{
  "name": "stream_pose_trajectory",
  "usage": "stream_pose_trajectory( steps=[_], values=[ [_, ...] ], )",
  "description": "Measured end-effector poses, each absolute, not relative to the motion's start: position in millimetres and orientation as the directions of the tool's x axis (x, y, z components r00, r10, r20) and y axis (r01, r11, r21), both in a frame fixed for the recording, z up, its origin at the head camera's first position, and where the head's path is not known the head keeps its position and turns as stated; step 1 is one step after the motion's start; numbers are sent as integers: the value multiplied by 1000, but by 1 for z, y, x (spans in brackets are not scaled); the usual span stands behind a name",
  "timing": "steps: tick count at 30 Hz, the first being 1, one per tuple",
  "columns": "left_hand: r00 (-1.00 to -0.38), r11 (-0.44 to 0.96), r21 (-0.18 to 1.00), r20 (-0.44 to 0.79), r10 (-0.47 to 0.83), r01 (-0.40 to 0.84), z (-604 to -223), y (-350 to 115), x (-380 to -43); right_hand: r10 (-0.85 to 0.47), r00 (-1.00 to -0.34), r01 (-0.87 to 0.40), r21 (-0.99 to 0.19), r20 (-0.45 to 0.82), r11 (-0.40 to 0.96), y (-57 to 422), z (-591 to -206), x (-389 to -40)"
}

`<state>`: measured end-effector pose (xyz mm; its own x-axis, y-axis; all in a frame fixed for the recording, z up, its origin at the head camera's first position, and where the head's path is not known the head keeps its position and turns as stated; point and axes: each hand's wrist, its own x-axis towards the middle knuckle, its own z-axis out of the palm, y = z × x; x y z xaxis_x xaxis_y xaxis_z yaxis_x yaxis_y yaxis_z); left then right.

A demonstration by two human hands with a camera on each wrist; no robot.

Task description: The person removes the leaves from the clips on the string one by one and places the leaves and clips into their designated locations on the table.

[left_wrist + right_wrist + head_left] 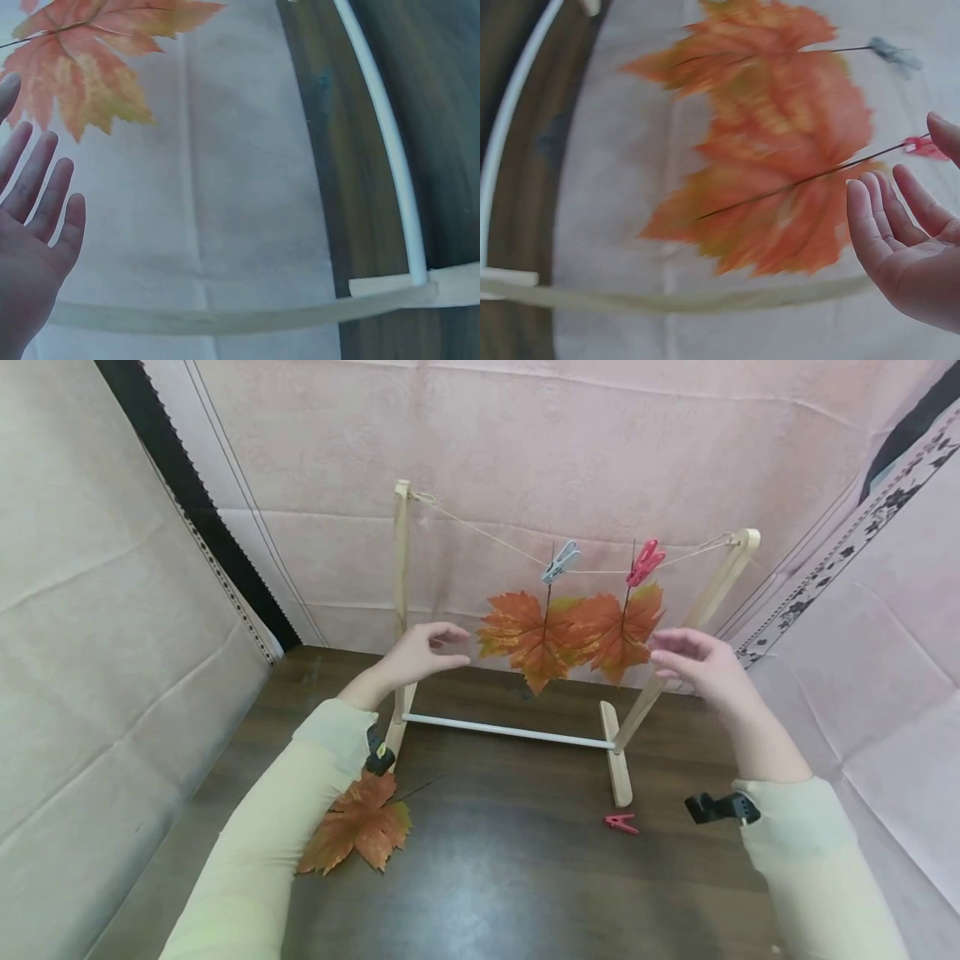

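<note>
Two orange maple leaves hang side by side from a string (480,531) on a wooden frame. A light blue clothespin (561,562) clips the stem of the left leaf (525,631); a red clothespin (646,562) clips the right leaf (621,635). My left hand (420,653) hovers just left of the leaves, fingers relaxed and holding nothing. At the right leaf's outer edge is my right hand (697,662), its fingers loosely bent with nothing in them. In the right wrist view, its fingertips (859,187) overlap that leaf's edge.
A third maple leaf (360,827) lies on the table below my left sleeve. Another red clothespin (621,823) lies near the frame's right foot (617,760). A white rod (510,731) joins the two feet. Pale cloth (337,435) hangs behind and at both sides.
</note>
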<state>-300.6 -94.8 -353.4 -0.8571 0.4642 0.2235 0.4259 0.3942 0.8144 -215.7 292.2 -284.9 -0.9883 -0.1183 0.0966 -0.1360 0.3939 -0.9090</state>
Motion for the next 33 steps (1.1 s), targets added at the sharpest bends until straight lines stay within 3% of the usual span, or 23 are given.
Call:
stream_pose_trajectory(
  steps=[9, 23, 33],
  values=[
    [-880, 329, 852, 270, 391, 408, -330, -78, -311, -98, -975, -220, -911, 198, 349, 267, -237, -227],
    [-866, 334, 841, 271, 421, 426, -310, -54, -321, -124, -962, -263, -947, 243, 185, 236, -202, -238],
    [-855, 345, 821, 295, 428, 456, -300, -28, -327, -135, -976, -214, -881, 172, 423, 208, -190, -253]
  ],
)
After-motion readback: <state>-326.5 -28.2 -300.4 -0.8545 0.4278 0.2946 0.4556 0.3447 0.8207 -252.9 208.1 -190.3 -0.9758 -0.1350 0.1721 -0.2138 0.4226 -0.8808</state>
